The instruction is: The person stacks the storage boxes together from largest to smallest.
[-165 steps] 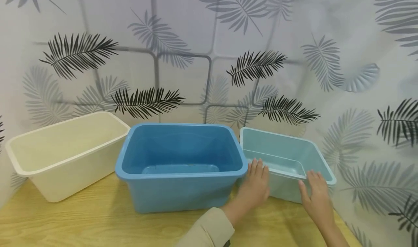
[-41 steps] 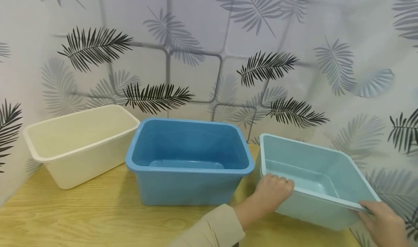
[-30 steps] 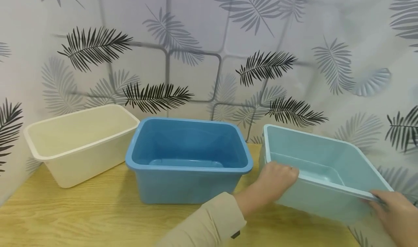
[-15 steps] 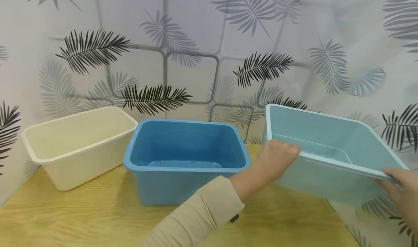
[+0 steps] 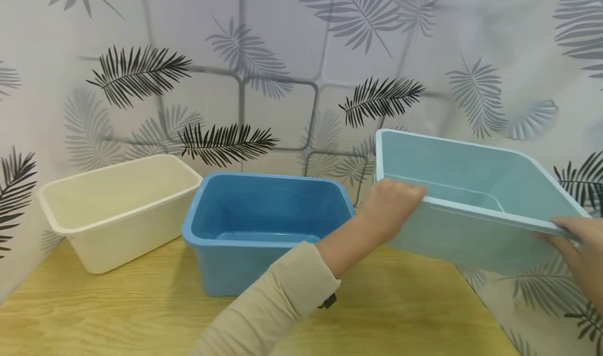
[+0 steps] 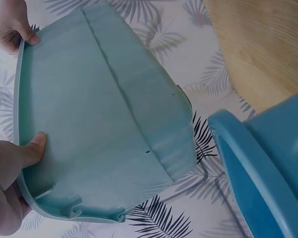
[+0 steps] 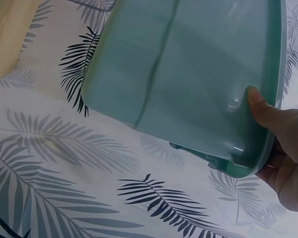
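Tub [image 5: 464,235], pale teal, hangs over the right edge of the table [image 5: 400,309] between left hand [image 5: 393,204], pinching its near-left rim, and right hand [image 5: 581,248], pinching the near-right; blue bin [image 5: 223,267] stands to its left

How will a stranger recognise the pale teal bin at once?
On the wooden table, find the blue bin. To its right is the pale teal bin. Only this one is held up, left hand and right hand gripping its rim.
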The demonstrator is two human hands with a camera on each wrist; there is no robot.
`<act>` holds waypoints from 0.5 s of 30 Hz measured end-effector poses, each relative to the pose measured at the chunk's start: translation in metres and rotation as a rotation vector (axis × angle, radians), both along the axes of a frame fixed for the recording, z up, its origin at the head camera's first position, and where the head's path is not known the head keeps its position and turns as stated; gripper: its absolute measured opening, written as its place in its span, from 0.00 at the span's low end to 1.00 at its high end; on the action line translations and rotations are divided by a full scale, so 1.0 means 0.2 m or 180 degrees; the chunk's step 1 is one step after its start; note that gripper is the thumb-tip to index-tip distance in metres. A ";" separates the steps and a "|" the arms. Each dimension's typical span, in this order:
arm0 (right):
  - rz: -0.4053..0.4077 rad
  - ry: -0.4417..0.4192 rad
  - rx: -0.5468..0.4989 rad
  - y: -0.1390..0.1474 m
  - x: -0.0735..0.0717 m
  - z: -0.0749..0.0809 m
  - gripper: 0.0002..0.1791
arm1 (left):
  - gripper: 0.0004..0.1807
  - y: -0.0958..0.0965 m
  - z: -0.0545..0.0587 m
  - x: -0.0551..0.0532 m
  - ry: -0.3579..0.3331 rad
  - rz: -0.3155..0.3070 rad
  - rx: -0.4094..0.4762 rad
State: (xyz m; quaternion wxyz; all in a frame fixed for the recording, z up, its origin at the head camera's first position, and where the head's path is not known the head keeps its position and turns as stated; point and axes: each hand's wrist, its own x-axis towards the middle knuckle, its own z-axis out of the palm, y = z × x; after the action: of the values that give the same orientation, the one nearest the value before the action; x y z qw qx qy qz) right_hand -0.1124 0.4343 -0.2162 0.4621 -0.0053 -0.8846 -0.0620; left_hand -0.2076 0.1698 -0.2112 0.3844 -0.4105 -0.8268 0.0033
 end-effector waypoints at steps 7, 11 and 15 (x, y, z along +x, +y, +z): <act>0.0217 0.0099 -0.0075 -0.09 -0.03 0.03 0.23 | 0.11 -0.10 0.04 -0.01 -0.0006 0.0020 0.0037; 0.0466 0.0231 0.0013 -0.15 -0.06 0.03 0.26 | 0.09 -0.18 0.06 -0.01 -0.0093 0.0007 0.0103; 0.0497 0.0170 0.0063 -0.21 -0.07 0.04 0.11 | 0.05 -0.26 0.08 -0.01 -0.0183 -0.0035 0.0171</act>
State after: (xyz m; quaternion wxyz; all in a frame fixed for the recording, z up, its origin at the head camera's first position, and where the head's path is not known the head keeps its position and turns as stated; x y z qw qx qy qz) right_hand -0.1272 0.3930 -0.2086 0.4890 0.0667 -0.8691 -0.0344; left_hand -0.2095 0.1184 -0.1952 0.3714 -0.4045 -0.8351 -0.0328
